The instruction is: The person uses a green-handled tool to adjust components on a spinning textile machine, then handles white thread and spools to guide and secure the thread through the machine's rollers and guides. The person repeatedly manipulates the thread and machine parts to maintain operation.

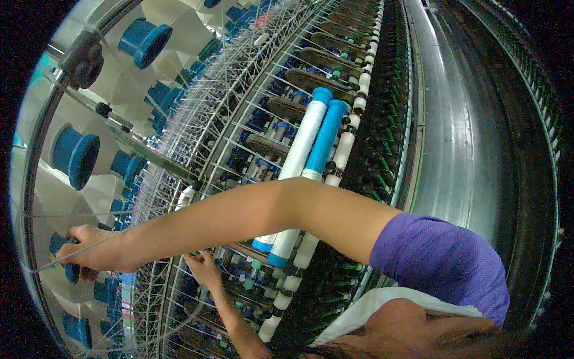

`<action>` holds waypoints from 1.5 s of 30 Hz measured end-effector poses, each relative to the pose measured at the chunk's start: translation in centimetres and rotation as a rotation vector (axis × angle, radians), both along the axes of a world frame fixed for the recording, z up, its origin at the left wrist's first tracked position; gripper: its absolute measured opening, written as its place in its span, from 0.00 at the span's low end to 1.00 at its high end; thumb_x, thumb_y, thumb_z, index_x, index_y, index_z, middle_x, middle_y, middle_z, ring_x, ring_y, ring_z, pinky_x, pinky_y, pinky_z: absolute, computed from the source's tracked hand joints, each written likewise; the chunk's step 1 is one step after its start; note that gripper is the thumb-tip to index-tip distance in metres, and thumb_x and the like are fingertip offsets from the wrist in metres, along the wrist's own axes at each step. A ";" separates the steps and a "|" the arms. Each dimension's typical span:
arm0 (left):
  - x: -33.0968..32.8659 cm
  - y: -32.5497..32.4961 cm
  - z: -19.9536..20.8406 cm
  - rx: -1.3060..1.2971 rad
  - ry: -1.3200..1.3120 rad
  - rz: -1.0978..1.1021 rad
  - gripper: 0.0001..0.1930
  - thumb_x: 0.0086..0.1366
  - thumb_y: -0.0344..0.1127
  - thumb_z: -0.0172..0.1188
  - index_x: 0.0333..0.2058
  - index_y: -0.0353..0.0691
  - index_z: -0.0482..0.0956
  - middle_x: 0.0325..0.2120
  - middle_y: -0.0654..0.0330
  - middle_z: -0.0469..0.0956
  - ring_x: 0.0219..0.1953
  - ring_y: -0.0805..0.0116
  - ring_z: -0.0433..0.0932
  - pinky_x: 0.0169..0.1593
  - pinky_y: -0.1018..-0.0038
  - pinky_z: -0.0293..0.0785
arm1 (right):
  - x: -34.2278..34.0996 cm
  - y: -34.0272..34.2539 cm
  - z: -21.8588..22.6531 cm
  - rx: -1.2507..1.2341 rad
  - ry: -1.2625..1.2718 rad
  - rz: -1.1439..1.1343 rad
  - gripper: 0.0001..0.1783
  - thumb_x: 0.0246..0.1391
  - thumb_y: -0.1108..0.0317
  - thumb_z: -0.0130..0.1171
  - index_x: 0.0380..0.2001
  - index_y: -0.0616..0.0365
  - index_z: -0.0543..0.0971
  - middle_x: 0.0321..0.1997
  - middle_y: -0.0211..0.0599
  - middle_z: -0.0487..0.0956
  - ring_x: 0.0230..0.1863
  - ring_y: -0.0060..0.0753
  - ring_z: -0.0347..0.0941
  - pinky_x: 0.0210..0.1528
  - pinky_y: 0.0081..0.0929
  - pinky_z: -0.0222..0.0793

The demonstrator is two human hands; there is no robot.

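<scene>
My right arm stretches across the picture from the purple sleeve to the far left. There my right hand (92,248) is closed round a blue flanged spool (72,272), part of which its fingers hide. A pale strand of yarn (107,238) passes over this hand. My left hand (204,270) reaches up from the lower edge to the metal rods of the machine. Its fingers are pinched together; whatever lies between them is too small to make out. Beyond my right forearm, two long tubes, one white (302,140) and one blue (326,139), lie side by side on the machine.
More blue spools (76,157) with large white yarn packages (110,203) hang along the left. A curved metal bar (27,173) runs down that side. White rollers (344,149) line the machine frame, beside a row of green-tipped spindles (388,140). A shiny metal surface (448,125) stretches along the right.
</scene>
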State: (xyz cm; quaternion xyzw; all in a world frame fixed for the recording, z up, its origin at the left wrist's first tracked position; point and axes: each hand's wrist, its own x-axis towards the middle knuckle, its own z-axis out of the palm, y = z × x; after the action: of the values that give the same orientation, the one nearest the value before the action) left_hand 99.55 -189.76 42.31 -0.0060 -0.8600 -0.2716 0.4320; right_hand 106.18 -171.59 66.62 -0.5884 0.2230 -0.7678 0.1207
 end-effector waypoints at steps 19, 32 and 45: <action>13.2 6.2 -2.9 0.002 0.004 -0.049 0.06 0.64 0.28 0.48 0.30 0.33 0.73 0.27 0.62 0.66 0.25 0.75 0.64 0.28 0.79 0.63 | -9.9 -2.8 -20.7 0.667 0.977 -0.534 0.16 0.51 0.62 0.48 0.38 0.62 0.74 0.34 0.48 0.77 0.34 0.44 0.74 0.36 0.37 0.68; 13.0 3.7 -3.2 1.080 0.164 -0.488 0.13 0.65 0.34 0.50 0.45 0.34 0.71 0.21 0.67 0.69 0.19 0.81 0.62 0.22 0.84 0.59 | -8.7 -3.2 -22.5 0.609 1.081 -0.656 0.06 0.48 0.69 0.52 0.24 0.61 0.73 0.20 0.45 0.73 0.22 0.46 0.70 0.25 0.34 0.64; 9.7 4.5 -2.0 0.360 -0.034 0.007 0.16 0.64 0.42 0.51 0.28 0.32 0.74 0.19 0.64 0.68 0.25 0.76 0.64 0.30 0.77 0.63 | -9.0 -2.3 -22.5 0.496 0.836 -0.621 0.08 0.47 0.65 0.52 0.27 0.59 0.74 0.23 0.48 0.75 0.28 0.50 0.73 0.30 0.41 0.67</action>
State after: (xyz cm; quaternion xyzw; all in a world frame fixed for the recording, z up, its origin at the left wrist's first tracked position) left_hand 109.25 -185.29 40.30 0.0789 -0.8047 -0.4195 0.4127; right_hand 97.15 -173.85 44.07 -0.7029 0.5874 -0.3941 -0.0745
